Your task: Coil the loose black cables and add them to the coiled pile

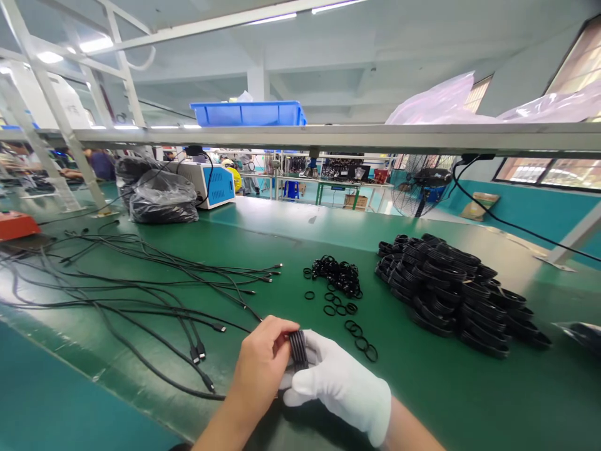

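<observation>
Between my two hands is a coiled black cable point(298, 351), its turns stacked side by side. My bare left hand point(263, 360) is closed on the coil's left side. My right hand point(335, 385), in a white glove, grips it from the right, thumb in front and fingers partly hidden. Loose black cables point(154, 300) with USB-type plugs stretch over the table at the left. Small black rings point(335, 275) lie in a heap beyond my hands, with several single ones point(361, 343) scattered nearer. Bundled coiled cables point(446, 288) are piled at the right.
A green table point(263, 235) spans the view under a shelf point(347, 136) bearing a blue bin point(248, 114). At the back left stand a black plastic-wrapped bundle point(162, 194) and a blue-and-white machine point(218, 186). A fan point(417, 188) is beyond the table. People work at the far left.
</observation>
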`<state>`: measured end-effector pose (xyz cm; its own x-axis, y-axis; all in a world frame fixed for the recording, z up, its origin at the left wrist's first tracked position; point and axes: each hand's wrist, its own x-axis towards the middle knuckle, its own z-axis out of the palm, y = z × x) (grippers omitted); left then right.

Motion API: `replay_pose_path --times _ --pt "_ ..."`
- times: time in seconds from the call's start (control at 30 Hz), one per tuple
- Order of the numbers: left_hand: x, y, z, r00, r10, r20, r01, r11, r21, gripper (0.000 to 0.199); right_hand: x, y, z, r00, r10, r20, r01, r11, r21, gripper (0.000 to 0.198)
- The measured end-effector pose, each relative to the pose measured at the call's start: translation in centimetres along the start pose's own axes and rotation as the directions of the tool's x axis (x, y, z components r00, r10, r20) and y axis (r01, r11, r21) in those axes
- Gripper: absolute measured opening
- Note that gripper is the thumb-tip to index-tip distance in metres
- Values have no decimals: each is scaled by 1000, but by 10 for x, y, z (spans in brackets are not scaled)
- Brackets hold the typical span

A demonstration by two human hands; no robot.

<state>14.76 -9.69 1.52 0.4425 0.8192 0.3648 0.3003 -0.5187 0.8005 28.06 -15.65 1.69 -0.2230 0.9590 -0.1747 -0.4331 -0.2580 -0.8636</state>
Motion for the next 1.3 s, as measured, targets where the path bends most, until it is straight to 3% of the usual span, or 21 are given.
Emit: replay_pose_path --times 0.17,0.33,0.5,0.7,0.9,1.13,1.23,1.3 --pt "-7 9 -20 962 -229 150 257 944 -206 15 -5 -6 3 993 -28 -113 21 998 -64 52" --pt "-13 12 -21 883 -180 433 342 880 -330 14 -6 -8 9 991 -74 -115 44 969 -245 50" --pt "-13 8 -20 923 -167 347 228 963 -142 17 -8 -8 9 990 -36 -138 -6 956 -293 39" --pt "-12 3 -19 908 -115 403 219 950 -221 21 -7 -4 3 987 -56 -152 -3 932 -363 35" --pt "-9 13 -19 918 -182 354 219 973 -70 18 -5 -5 2 987 -30 -160 -17 960 -281 40" --pt "-12 25 -19 944 -128 305 149 988 -47 15 -8 -10 6 996 -26 -86 2 962 -274 39" --pt "-14 24 -18 953 -184 242 221 966 -135 2 -6 -8 4 997 -3 -77 -15 973 -231 39" --pt "-14 23 -19 951 -253 180 295 915 -274 14 -5 -7 2 998 32 -53 -40 987 -156 41"
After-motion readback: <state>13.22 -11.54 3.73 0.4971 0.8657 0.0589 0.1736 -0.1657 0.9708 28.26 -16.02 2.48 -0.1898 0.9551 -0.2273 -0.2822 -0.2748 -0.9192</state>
